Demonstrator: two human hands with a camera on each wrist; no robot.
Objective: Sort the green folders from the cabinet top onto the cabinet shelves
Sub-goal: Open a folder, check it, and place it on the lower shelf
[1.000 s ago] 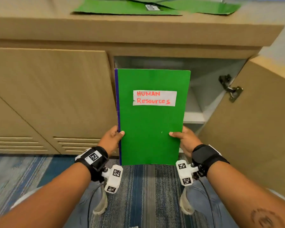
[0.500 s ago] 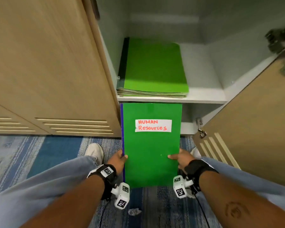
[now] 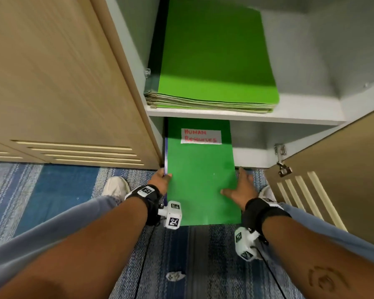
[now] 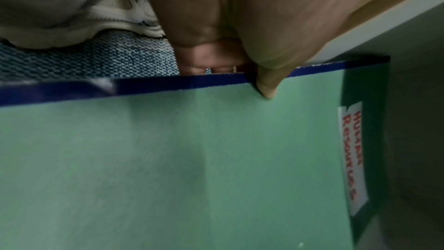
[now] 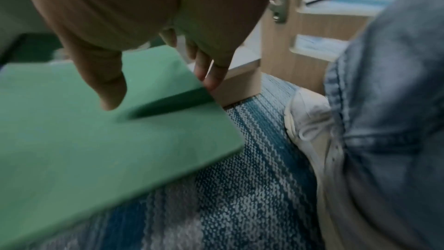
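Green card folder (image 3: 200, 175), label HUMAN RESOURCES, far end under middle shelf (image 3: 289, 117), near end outside the cabinet over carpet (image 3: 58, 190). Left of folder: left hand (image 3: 161, 180) pinching blue spine, thumb on cover. Right of folder: right hand (image 3: 241, 188), fingers extended along edge, thumb on cover. Above shelf: stack of green folders (image 3: 214, 61), already filed. Progress judged: this folder partly in; cabinet top unseen, remainder unknown.

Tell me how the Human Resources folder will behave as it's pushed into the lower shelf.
The Human Resources folder stays flat though held only at its sides, so probably stiff. It looks thin, likely light. Its smooth cover should slide in easily.
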